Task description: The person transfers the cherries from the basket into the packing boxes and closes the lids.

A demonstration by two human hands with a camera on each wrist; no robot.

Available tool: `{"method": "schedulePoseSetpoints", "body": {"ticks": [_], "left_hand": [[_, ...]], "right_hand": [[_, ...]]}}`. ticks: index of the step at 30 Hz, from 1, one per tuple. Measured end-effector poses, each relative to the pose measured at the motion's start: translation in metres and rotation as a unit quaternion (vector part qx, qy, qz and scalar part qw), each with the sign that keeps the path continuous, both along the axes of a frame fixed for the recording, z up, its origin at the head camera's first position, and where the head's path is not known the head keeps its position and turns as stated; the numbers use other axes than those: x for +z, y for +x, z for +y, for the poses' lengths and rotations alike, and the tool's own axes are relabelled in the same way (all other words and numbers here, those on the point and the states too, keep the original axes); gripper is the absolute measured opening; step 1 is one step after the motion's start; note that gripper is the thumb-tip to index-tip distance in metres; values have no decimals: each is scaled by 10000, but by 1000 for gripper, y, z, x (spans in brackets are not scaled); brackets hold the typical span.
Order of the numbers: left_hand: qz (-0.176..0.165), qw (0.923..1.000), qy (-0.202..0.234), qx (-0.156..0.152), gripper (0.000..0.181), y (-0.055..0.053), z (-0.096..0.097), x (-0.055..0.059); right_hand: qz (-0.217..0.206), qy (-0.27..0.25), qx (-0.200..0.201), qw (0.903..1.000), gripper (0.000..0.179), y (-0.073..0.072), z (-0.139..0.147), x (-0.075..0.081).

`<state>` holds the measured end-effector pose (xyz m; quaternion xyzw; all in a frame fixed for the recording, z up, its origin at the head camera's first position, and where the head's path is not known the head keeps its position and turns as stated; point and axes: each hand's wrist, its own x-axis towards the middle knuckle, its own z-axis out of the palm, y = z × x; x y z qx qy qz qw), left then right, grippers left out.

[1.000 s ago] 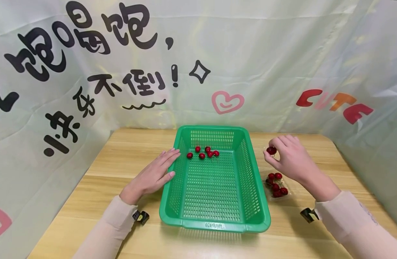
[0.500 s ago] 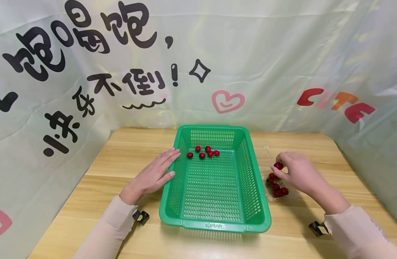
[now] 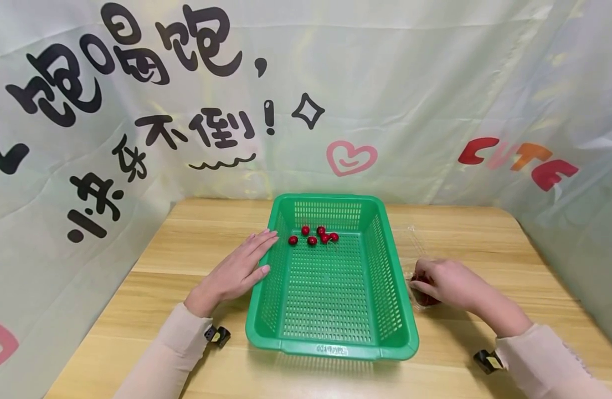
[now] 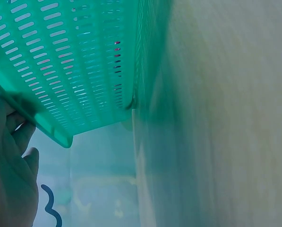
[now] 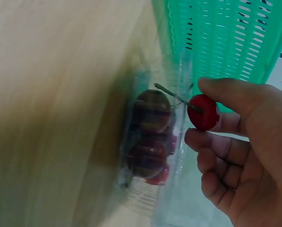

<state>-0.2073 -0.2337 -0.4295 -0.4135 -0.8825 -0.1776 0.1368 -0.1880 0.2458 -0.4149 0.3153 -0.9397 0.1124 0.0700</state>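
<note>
A cherry with its stem (image 5: 203, 112) is pinched between the thumb and fingers of my right hand (image 3: 450, 281). This hand is right over a clear plastic box (image 5: 140, 201) that contains several more dark red cherries (image 5: 149, 156). In the head view the hand covers part of the box. My left hand (image 3: 238, 266) lies with extended fingers against the left rim of a green perforated basket (image 3: 330, 350). At the basket's far end, several red cherries (image 3: 312, 241) lie on its floor.
The wooden table (image 3: 186, 238) bears the basket in the middle and the box just right of it. A printed cloth backdrop (image 3: 415, 83) closes off the back and both sides. The box's transparent lid (image 3: 410, 238) lies open toward the back.
Carrying the cherry, my right hand has come nearer to me and down onto the plastic box. My left hand and the basket have stayed in place.
</note>
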Motion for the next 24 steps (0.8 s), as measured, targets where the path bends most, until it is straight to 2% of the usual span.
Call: {"method": "schedulePoseSetpoints", "body": {"ticks": [6, 10, 17, 24], "left_hand": [[-7, 10000, 7, -22, 60, 0, 1, 0], [20, 10000, 38, -30, 60, 0, 1, 0], [19, 10000, 24, -24, 60, 1, 0, 0], [28, 10000, 31, -30, 60, 0, 0, 0]], "right_hand": [[-233, 119, -3, 9997, 18, -1, 0, -5], [-216, 101, -30, 9997, 17, -3, 2, -6], [-115, 87, 49, 9999, 19, -4, 1, 2], [-258, 68, 56, 9996, 17, -4, -2, 7]]}}
